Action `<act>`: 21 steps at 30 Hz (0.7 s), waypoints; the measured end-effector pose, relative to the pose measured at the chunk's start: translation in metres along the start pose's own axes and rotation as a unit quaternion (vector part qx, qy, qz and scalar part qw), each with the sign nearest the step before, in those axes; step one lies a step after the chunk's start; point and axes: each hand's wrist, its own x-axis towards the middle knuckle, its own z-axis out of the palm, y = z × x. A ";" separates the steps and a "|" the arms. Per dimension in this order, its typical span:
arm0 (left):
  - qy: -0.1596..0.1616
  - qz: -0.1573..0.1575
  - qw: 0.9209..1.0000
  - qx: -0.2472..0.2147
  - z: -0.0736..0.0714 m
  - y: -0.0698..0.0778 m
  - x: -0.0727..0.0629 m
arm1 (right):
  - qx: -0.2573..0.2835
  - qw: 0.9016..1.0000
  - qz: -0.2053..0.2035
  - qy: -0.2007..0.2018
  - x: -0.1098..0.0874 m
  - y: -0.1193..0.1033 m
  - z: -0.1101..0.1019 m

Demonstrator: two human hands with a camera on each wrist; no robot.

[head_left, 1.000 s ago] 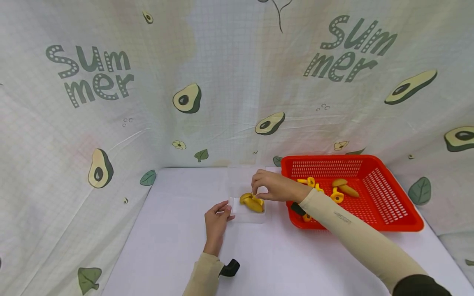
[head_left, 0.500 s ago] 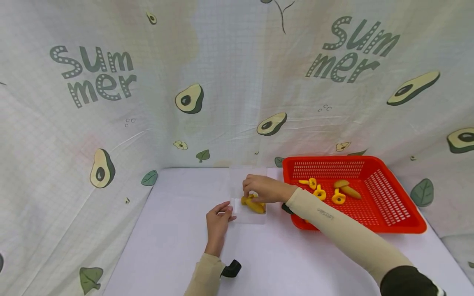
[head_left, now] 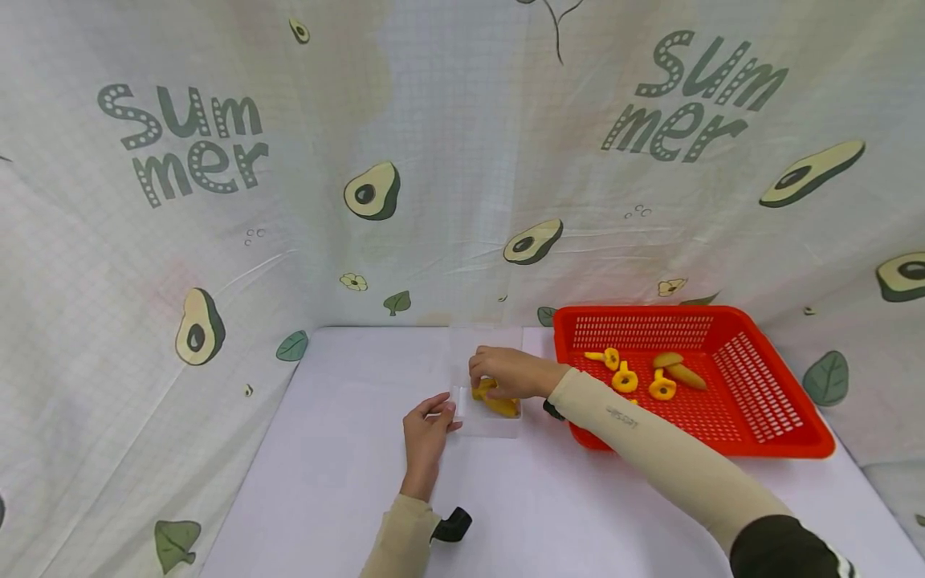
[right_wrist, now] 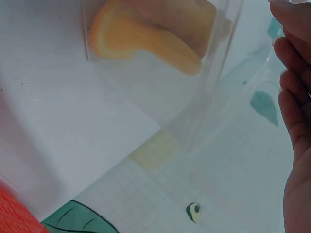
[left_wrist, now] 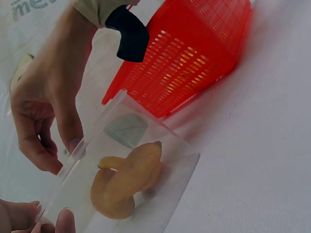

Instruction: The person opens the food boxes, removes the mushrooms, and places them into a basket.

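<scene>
A clear plastic box (head_left: pixel 491 428) stands on the table with its transparent lid raised at the back. My left hand (head_left: pixel 425 437) pinches its left edge between thumb and fingers. My right hand (head_left: pixel 516 372) reaches over the box from the right, fingers bent loosely and partly covering the contents. In the left wrist view nothing shows between its thumb and fingers, which are near the rim. Inside, tan mushrooms (left_wrist: pixel 133 177) lie with a smaller yellow mushroom (right_wrist: pixel 114 36), seen through the clear wall.
A red perforated basket (head_left: pixel 788 405) is to the right of the box, under my right forearm. In it lie several yellow mushrooms (head_left: pixel 625 377) and brownish mushrooms (head_left: pixel 685 374). A printed cloth (head_left: pixel 433 160) hangs behind the white table (head_left: pixel 347 449).
My right hand has moved left, from the box's right side to over its middle, its forearm uncovering more of the basket. My left hand keeps its grip on the box edge.
</scene>
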 end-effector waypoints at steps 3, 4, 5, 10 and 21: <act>0.000 -0.005 1.000 -0.001 0.000 0.001 0.000 | -0.010 1.000 0.004 -0.007 0.003 0.000 0.003; -0.001 -0.003 1.000 0.000 0.000 0.000 0.000 | -0.012 1.000 0.007 -0.009 0.004 0.001 0.005; -0.001 -0.005 1.000 0.000 0.000 0.000 0.001 | -0.016 1.000 0.011 -0.012 0.005 0.001 0.006; 0.001 -0.010 1.000 0.005 0.000 0.000 0.000 | -0.034 0.999 0.022 -0.005 0.007 0.002 0.013; 0.002 -0.006 1.000 -0.003 0.001 -0.001 0.001 | -0.222 0.975 0.011 0.006 0.020 0.005 0.034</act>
